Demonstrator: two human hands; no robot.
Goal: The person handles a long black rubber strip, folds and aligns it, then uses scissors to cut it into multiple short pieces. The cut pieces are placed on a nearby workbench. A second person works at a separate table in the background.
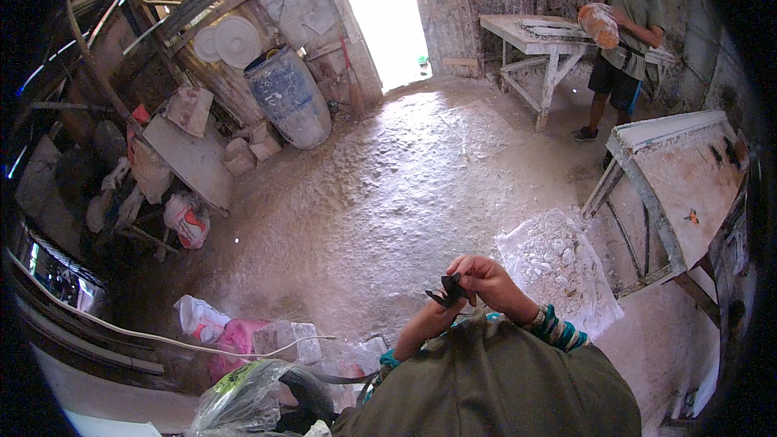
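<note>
My two hands are together in front of my body, over the floor. My right hand (486, 280) is closed, its thumb and fingers pinching a small black piece (447, 293) with pointed ends; its exact kind is too small to make out. My left hand (450, 312) is just below and beside it, touching the same black piece, which covers its fingers. Patterned teal and white sleeve ends (560, 328) show at my wrists.
A white sheet (558, 271) heaped with pale rubble lies right of my hands. Beyond it stand a slanted worktable (688, 186) and a bench (526, 36), where a person (631, 20) holds an orange bundle. A blue barrel (290, 97) leans far left; plastic bags (243, 396) lie near left.
</note>
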